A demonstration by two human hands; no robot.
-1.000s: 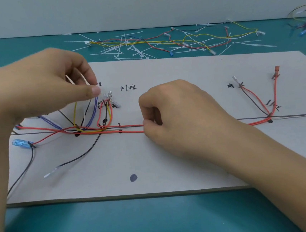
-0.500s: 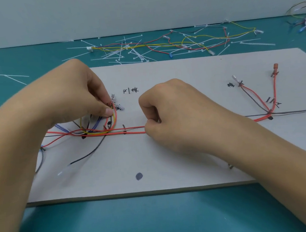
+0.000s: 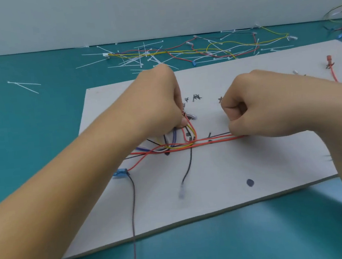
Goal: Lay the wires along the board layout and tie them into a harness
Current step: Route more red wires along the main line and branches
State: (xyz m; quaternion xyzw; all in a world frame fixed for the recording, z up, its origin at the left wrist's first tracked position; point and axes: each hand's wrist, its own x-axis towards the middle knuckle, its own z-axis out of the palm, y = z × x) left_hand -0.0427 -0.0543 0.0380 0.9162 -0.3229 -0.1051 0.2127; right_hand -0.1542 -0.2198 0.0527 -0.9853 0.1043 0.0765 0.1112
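Head view: white layout board point(image 3: 253, 173) lies on teal table point(image 3: 30, 126), tilted in frame.

- Left hand point(image 3: 159, 103): fingers curled, pinching red-yellow wire loop point(image 3: 191, 132) near board centre.
- Right hand point(image 3: 253, 108): fisted, pinching red trunk wires point(image 3: 213, 141) down on board.
- Black wire point(image 3: 187, 169) trails toward near edge.
- Blue connector point(image 3: 120, 173) at board's left edge.
- Loose cable ties point(image 3: 138, 58) and spare wires point(image 3: 220, 47) scattered behind board.

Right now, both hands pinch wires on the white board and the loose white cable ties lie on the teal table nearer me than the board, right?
No: the head view shows the loose white cable ties on the teal table beyond the white board, not nearer you.
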